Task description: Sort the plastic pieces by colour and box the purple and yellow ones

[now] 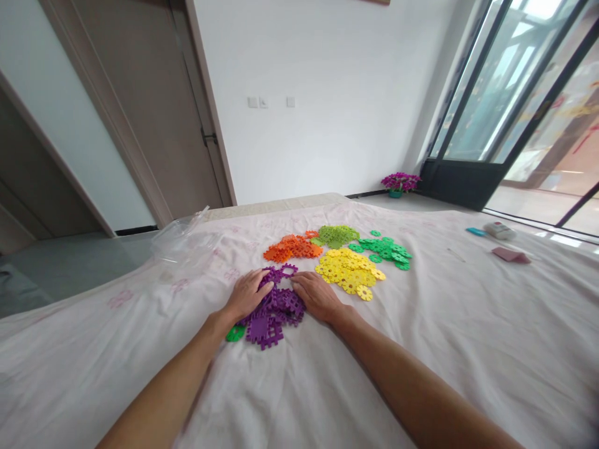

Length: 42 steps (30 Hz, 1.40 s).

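Observation:
A pile of purple notched plastic building pieces (279, 307) lies between my two hands. My left hand (247, 293) rests on the pile's left side, fingers stretched forward and thumb apart, not gripping a piece. On the other side my right hand (319, 295) lies with its fingertips beside the pile's right edge, fingers extended and nothing visibly held. One loose purple square frame (289, 270) sits between the fingertips of both hands. Under my left wrist, a green disc (234, 333) pokes out by the purple pieces.
Beyond my hands are orange pieces (291, 247), light green pieces (337, 235), green discs (390, 249) and yellow discs (350, 270) on a pale cloth (444, 349). Clear plastic bags (180, 238) lie at left. A pink folded item (510, 254) and white packet (500, 231) are at right.

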{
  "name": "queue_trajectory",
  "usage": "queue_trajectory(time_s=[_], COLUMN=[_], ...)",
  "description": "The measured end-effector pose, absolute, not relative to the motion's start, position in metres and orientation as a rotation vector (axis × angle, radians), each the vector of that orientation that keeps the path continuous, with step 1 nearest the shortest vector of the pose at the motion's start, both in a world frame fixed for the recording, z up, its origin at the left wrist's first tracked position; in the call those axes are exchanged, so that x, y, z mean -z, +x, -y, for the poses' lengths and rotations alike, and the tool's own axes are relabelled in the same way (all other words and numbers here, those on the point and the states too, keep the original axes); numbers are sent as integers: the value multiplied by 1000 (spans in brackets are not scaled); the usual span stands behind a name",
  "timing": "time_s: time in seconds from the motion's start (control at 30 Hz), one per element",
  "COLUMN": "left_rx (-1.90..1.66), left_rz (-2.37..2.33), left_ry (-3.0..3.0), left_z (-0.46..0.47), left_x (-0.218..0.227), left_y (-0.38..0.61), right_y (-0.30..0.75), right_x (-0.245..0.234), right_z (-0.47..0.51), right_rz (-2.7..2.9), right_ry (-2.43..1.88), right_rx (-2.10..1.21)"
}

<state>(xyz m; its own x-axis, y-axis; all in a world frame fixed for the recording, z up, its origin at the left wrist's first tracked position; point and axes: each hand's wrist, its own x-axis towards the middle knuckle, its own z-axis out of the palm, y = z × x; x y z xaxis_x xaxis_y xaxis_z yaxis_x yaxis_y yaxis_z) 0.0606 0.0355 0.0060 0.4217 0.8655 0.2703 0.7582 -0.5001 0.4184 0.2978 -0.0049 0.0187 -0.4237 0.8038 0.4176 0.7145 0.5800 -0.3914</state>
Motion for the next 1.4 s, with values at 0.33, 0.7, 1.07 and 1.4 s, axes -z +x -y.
queue_trajectory(time_s=[0.33, 0.7, 1.07, 1.4], left_rx=[-501, -186, -374, -832], left_rz=[-1400, -1597, -1722, -1304], left_ry=[2268, 2135, 2042, 1945], left_z=[15, 51, 41, 51], left_x=[-57, -47, -74, -69], left_y=[11, -3, -19, 100], right_y=[301, 300, 301, 282], right_x=[-17, -20, -20, -38], right_z=[3, 6, 8, 20], right_rz=[2196, 2230, 2008, 1857], right_ry=[-1222, -1200, -1136, -911], right_rx=[-179, -202, -319, -966])
